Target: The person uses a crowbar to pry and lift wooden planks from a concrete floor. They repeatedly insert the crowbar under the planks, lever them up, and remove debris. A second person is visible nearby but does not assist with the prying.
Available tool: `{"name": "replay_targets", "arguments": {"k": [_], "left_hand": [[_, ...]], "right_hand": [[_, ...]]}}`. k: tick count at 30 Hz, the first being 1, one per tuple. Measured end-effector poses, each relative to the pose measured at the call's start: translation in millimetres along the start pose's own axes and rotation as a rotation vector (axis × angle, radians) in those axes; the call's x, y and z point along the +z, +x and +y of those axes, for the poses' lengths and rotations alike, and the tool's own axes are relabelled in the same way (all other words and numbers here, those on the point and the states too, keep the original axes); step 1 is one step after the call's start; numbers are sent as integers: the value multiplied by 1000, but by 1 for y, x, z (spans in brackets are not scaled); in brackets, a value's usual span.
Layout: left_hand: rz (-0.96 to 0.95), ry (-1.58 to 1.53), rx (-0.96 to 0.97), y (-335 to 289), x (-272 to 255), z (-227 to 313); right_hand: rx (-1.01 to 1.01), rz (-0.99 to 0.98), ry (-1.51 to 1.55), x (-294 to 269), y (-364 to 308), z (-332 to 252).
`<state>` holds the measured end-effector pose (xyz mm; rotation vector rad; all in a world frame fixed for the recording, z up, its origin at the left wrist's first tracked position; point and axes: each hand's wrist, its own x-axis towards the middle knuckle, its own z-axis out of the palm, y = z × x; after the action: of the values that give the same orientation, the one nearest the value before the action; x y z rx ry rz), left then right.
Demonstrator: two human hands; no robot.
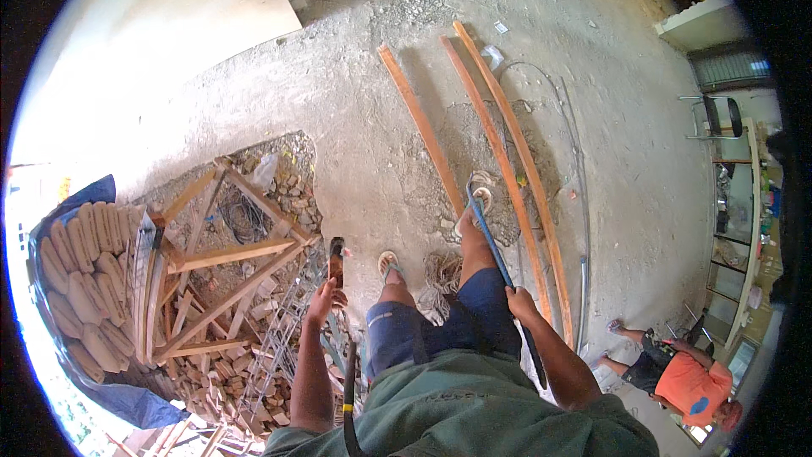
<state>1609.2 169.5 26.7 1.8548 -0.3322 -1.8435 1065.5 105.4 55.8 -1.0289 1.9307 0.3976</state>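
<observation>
My right hand [522,303] is closed round a long blue bar [497,245]. The bar slants past my right thigh, and its curved far end is by my right sandalled foot [480,196]. On the left, my left hand [325,300] has its fingers curled. Directly beyond its fingertips shows a narrow black and brown object [337,262]; whether the hand grips it, I cannot tell. A black strip with a yellow band [348,406] hangs beside my left forearm. Three long wooden beams [423,131] lie on the floor ahead and to the right.
A wooden frame [228,256] stands over rubble [245,368] at left, beside stacked sacks [89,279] and blue tarp [127,398]. A grey pipe [578,152] lies right of the beams. A person in an orange shirt [692,389] is at far right, near shelves [737,228].
</observation>
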Motion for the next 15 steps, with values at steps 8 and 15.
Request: {"name": "replay_targets", "arguments": {"k": [8, 15], "left_hand": [[247, -279, -324, -33, 53, -10], [496, -300, -387, -40, 35, -29]], "right_hand": [[-102, -194, -120, -69, 136, -28], [-61, -294, -294, -78, 266, -110]]}}
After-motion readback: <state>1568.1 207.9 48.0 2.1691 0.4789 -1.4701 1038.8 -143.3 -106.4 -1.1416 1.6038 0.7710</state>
